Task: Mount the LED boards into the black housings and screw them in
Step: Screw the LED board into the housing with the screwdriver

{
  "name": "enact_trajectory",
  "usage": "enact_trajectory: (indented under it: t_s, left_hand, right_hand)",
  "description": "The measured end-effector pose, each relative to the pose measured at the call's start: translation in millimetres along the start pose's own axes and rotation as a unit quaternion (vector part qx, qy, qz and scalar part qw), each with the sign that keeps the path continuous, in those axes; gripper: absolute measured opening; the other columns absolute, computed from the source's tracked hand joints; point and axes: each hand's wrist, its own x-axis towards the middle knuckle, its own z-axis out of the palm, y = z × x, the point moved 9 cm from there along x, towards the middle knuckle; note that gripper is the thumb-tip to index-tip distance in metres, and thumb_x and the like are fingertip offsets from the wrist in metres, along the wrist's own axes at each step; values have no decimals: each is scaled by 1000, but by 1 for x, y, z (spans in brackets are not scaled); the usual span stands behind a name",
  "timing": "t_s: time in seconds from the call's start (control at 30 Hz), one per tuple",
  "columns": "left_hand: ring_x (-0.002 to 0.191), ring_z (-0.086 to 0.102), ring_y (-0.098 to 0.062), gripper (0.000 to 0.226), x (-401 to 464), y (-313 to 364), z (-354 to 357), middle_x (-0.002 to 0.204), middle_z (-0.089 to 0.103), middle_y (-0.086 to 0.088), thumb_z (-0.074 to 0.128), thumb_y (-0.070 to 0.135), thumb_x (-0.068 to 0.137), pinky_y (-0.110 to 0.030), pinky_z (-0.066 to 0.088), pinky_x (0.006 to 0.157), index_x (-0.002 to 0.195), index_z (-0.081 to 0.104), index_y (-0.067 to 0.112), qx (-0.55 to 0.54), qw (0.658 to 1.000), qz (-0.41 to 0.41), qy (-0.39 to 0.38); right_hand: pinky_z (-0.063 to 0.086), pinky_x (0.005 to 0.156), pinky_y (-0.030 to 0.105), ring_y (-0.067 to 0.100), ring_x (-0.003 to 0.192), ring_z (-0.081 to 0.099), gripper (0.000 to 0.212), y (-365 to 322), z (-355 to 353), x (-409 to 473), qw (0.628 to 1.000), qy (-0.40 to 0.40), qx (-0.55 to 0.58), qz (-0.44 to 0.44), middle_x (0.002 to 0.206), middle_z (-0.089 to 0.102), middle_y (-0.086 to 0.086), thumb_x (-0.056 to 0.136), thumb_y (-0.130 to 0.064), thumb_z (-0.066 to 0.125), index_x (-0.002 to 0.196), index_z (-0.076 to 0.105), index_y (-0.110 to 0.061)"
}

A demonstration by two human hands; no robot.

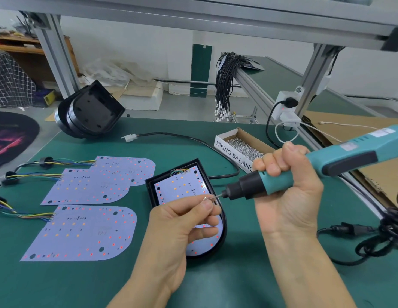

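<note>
A black housing [151, 185] lies on the green mat with a white LED board [180, 187] seated inside it. Above the housing, my left hand [184, 221] pinches a small screw [205, 198] between thumb and forefinger, right at the bit of a teal electric screwdriver [327, 161]. My right hand [287, 183] grips the screwdriver's body, tip pointing left. Three loose LED boards with coloured wire tails lie to the left: a far loose board [135, 167], a middle loose board [91, 187] and a near loose board [86, 234].
A stack of empty black housings [91, 112] leans at the mat's far left edge. A cardboard box of screws [240, 143] sits behind my right hand. A black cable with a white plug [131, 137] crosses the mat. The screwdriver's coiled power cord [371, 238] lies at right.
</note>
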Motion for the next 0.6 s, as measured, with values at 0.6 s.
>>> enact_trajectory:
  t_s: [0.6]
  left_hand:
    - [95,70,-32,40,21,-14,-8,103,71,-22,27,-21,85,-34,60,75,107,59,-9,-111,984,-133,-46]
  right_hand:
    - [42,54,20,7,46,37,29,-2,-5,1,1000,4,-5,4,52,36,-8,80,-3,52,62,37,-20]
